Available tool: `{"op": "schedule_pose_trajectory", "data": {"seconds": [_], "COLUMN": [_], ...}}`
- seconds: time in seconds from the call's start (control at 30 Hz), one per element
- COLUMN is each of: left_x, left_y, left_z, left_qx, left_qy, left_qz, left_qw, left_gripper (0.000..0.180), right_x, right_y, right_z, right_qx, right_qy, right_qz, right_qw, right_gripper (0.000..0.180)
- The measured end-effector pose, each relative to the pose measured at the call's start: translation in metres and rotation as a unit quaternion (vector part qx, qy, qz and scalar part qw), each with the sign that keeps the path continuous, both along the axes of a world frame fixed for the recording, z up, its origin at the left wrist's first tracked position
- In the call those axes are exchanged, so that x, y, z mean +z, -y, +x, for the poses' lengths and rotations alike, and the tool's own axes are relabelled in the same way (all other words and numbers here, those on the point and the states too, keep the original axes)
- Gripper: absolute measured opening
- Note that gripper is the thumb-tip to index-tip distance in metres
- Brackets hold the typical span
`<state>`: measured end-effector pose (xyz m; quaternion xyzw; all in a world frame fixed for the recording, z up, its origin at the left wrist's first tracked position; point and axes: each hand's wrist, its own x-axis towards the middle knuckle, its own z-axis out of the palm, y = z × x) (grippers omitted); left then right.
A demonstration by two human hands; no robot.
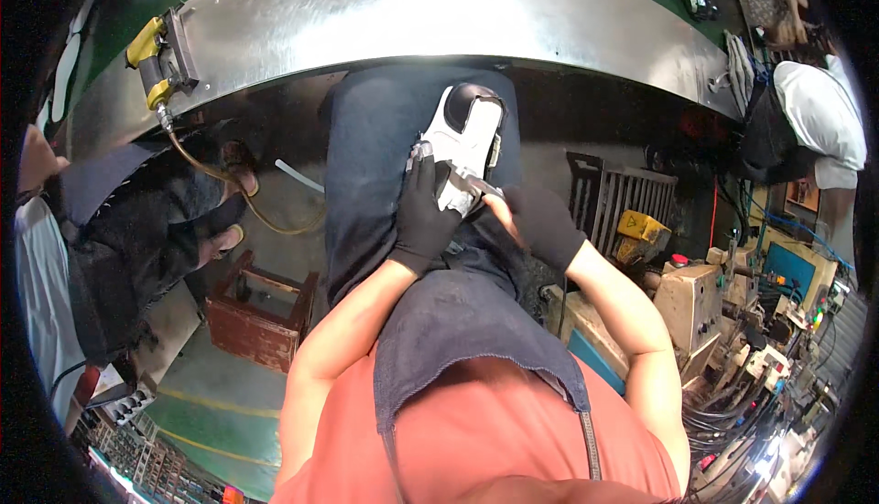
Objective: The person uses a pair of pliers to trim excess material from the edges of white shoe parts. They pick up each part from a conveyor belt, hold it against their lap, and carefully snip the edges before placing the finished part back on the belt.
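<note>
A white shoe (449, 142) with a dark, glossy toe part lies across my lap, toe pointing away from me. My left hand (427, 206), in a dark glove, is closed along the shoe's left side near the heel end. My right hand (540, 220), also dark-gloved, is curled at the heel end around a slim metal tool (478, 184), whose kind I cannot make out. The tool's tip meets the shoe's heel area. A dark apron (476, 330) covers my front.
Ahead runs a shiny metal bench (385, 23); a yellow air tool (151, 65) with a hose lies at its left end. A wooden stool (252, 321) stands left. Machinery (691, 307) fills the right. Other people sit at both sides, one in a white top (819, 110).
</note>
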<state>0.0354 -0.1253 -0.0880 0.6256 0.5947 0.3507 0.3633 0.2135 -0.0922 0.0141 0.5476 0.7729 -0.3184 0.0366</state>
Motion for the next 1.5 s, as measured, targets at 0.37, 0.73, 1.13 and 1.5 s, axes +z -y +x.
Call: {"op": "schedule_pose_trajectory", "data": {"seconds": [0.37, 0.73, 1.13, 1.5], "left_x": [-0.016, -0.004, -0.003, 0.011], "left_y": [-0.010, -0.042, -0.050, 0.067], "left_z": [-0.032, -0.001, -0.016, -0.020], "left_qx": [-0.094, -0.024, -0.026, 0.022], "left_qy": [-0.051, -0.112, -0.107, 0.031], "left_qz": [0.047, 0.038, -0.037, -0.177], "left_qw": [0.993, 0.993, 0.993, 0.983], "left_gripper": [0.079, 0.059, 0.083, 0.085], "right_x": [-0.066, -0.057, 0.064, -0.042], "right_y": [0.001, 0.019, -0.033, 0.045], "right_z": [0.017, 0.035, 0.025, 0.049], "right_qx": [0.008, -0.096, 0.096, -0.043], "right_qy": [-0.117, -0.215, -0.093, -0.191], "right_qz": [0.036, -0.261, -0.008, -0.277], "right_qw": [0.992, 0.936, 0.991, 0.941], "right_gripper": [0.035, 0.047, 0.035, 0.037]}}
